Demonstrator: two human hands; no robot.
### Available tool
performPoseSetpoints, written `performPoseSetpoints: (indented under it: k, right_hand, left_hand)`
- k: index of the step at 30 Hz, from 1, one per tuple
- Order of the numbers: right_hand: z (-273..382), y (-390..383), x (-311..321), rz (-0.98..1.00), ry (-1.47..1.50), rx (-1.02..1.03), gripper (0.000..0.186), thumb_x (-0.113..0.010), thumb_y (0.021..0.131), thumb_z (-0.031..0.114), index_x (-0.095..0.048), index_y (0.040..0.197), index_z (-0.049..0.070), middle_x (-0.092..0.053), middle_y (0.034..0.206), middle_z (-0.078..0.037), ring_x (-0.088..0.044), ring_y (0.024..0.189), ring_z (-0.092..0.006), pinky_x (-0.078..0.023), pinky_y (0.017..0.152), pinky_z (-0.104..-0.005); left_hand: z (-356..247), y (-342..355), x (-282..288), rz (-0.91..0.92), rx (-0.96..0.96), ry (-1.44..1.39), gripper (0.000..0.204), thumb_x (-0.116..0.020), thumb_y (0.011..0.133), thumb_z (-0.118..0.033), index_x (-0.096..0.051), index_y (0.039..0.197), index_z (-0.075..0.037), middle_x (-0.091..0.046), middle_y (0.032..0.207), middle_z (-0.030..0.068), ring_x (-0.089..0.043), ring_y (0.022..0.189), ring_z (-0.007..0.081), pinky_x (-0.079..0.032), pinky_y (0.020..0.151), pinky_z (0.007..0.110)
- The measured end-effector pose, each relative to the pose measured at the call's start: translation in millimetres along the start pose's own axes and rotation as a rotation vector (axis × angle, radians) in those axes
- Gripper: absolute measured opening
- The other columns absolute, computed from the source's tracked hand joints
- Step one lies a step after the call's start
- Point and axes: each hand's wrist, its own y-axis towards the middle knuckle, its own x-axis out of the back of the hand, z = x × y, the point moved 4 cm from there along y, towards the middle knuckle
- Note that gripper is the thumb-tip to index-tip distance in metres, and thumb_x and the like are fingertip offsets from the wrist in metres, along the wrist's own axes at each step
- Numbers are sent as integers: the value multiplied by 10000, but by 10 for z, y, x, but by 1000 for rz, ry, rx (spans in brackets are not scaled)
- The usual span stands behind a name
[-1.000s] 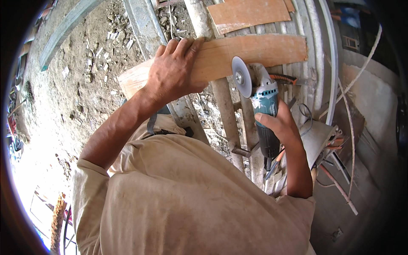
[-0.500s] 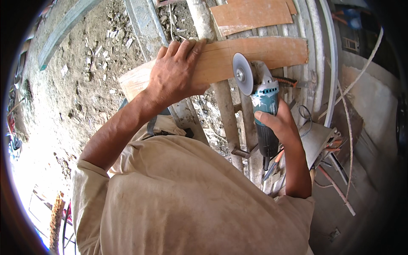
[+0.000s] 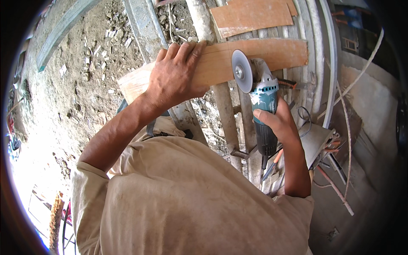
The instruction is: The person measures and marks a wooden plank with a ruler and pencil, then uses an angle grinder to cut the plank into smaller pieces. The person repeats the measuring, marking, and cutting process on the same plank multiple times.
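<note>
A long, narrow wooden board [image 3: 272,47] lies across several metal bars, its left end reaching out over the rubble. Near that end my left hand [image 3: 176,72] grips it, fingers over the far edge and thumb along the near side. My right hand [image 3: 278,114] is wrapped round the teal and black body of an angle grinder [image 3: 267,100], thumb on top. The grinder's thin pale disc [image 3: 242,71] stands on edge at the middle of the board, overlapping it in view. Whether the disc touches the wood or spins, I cannot tell.
Two flat wood pieces [image 3: 255,17] rest on the metal bars [image 3: 227,114] beyond the board. Stony ground [image 3: 97,63] spreads to the left, with a grey metal channel [image 3: 68,29] there. At right are a rope [image 3: 347,127], a steel rod [image 3: 335,191] and assorted tools [image 3: 331,148].
The grinder and my right hand have shifted very slightly away from me, bringing the disc a little farther over the board. My left hand keeps its grip on the board.
</note>
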Motion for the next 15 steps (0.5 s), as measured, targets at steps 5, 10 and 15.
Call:
performPoseSetpoints:
  k: [5, 10, 15]
  right_hand:
    - [22, 18, 1, -4, 2, -19, 613, -751, 797, 284, -550, 1311, 17, -604, 1080, -47, -611, 957, -144, -548, 853, -340]
    - [77, 38, -20, -10, 2, -12, 604, -752, 793, 289, -552, 1294, 18, -601, 1074, -47, -613, 951, -147, -549, 852, -342]
    - [59, 104, 22, 25, -41, 33, 593, -752, 791, 295, -559, 1277, 16, -604, 1055, -43, -613, 945, -145, -557, 834, -347]
  left_hand:
    - [-1, 1, 10, 7, 6, -9, 1084, -882, 664, -430, -367, 1562, -109, -514, 1335, 122, -529, 1165, 300, -436, 1034, 465]
    - [0, 7, 12, 2, 2, -26, 1068, -872, 676, -438, -372, 1559, -103, -519, 1319, 120, -527, 1168, 301, -435, 1032, 461]
    - [5, 0, -3, -15, 2, -9, 1049, -858, 688, -455, -382, 1550, -94, -522, 1308, 119, -528, 1158, 300, -437, 1023, 458]
